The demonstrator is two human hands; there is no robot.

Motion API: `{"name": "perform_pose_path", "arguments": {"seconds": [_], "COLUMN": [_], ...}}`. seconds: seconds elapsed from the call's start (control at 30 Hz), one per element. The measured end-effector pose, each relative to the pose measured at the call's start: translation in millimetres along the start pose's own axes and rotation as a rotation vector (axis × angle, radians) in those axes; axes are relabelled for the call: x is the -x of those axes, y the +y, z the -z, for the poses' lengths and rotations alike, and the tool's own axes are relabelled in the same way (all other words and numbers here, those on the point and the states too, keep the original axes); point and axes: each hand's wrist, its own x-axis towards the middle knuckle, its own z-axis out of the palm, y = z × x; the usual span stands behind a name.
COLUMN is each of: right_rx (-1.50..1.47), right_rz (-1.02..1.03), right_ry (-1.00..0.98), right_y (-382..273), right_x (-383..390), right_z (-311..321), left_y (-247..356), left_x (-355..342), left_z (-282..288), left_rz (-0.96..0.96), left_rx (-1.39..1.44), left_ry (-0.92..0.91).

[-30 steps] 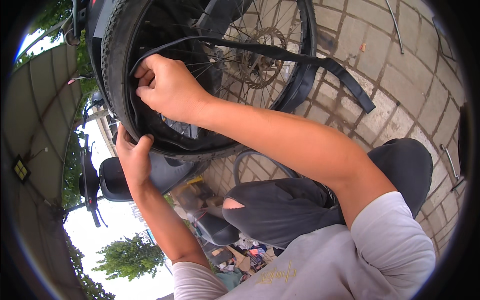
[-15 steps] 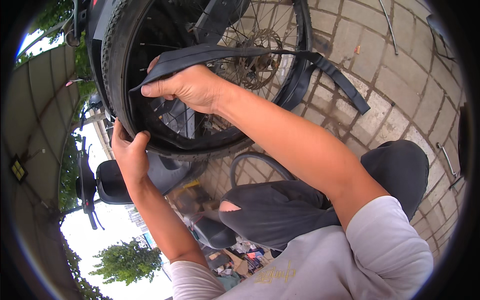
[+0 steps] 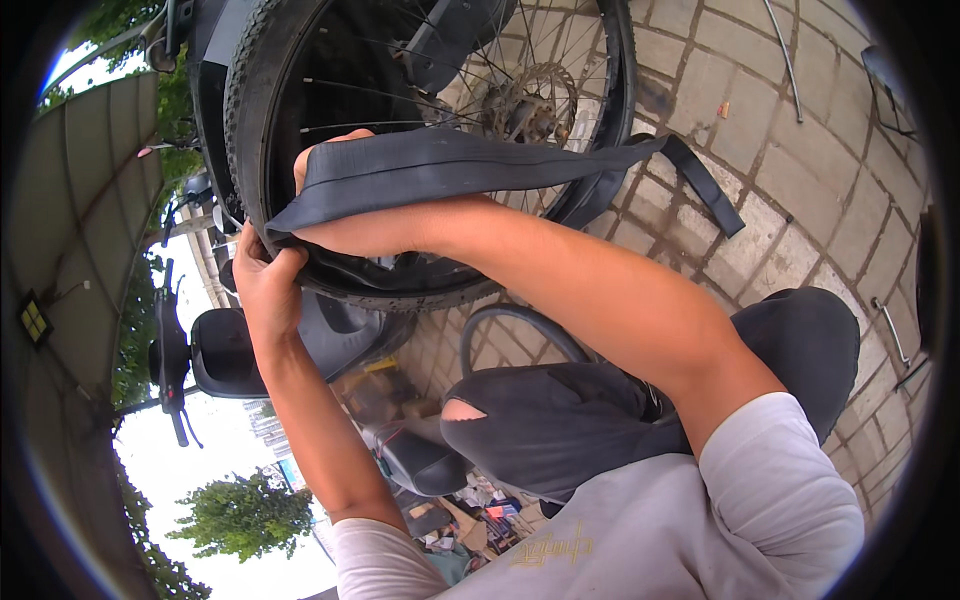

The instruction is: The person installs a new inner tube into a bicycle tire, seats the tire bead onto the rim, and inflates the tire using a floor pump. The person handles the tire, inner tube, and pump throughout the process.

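A flat, black inner tube [image 3: 430,162] stretches from the lower left of a bicycle tire [image 3: 247,110] across my right wrist, its loose end hanging over the paving. My right hand [image 3: 365,235] is closed on the tube near the tire's edge; the tube covers most of its fingers. Close beside it, my left hand [image 3: 268,285] grips the tire, thumb on the inner side and fingers round the outside. Part of the tube lies along the inside of the tire at the bottom. Spokes and a rusty brake disc [image 3: 530,103] show behind.
A scooter seat [image 3: 345,335] stands just beyond the wheel. Another black ring-shaped tire [image 3: 520,315] lies by my knee. On the paving [image 3: 800,200] at right are a thin metal rod [image 3: 785,55] and a wrench-like tool [image 3: 890,330]. Cardboard boxes [image 3: 380,390] sit below the seat.
My right hand has moved down along the tire toward my left hand, taking the tube with it. The tube now spreads wide over my wrist. My left hand keeps its grip on the tire.
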Motion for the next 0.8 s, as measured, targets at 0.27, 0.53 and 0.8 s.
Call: {"name": "perform_pose_path", "arguments": {"seconds": [0.27, 0.53, 0.8], "right_rx": [-1.102, 0.031, -0.688], "right_rz": [-0.581, 0.363, -0.676], "right_ry": [0.059, 0.058, 0.184], "right_y": [4.3, 25.6, -16.4], "right_x": [7.8, 4.8, -0.7], "right_z": [-11.5, -19.0, -13.9], "left_y": [8.1, 22.2, 34.3], "left_x": [4.2, 6.3, 20.0], "left_z": [-10.5, -26.2, -29.7], "left_rz": [-0.039, -0.066, -0.162], "left_rx": [-0.033, 0.016, -0.147], "left_ry": [0.002, 0.011, 0.080]}}
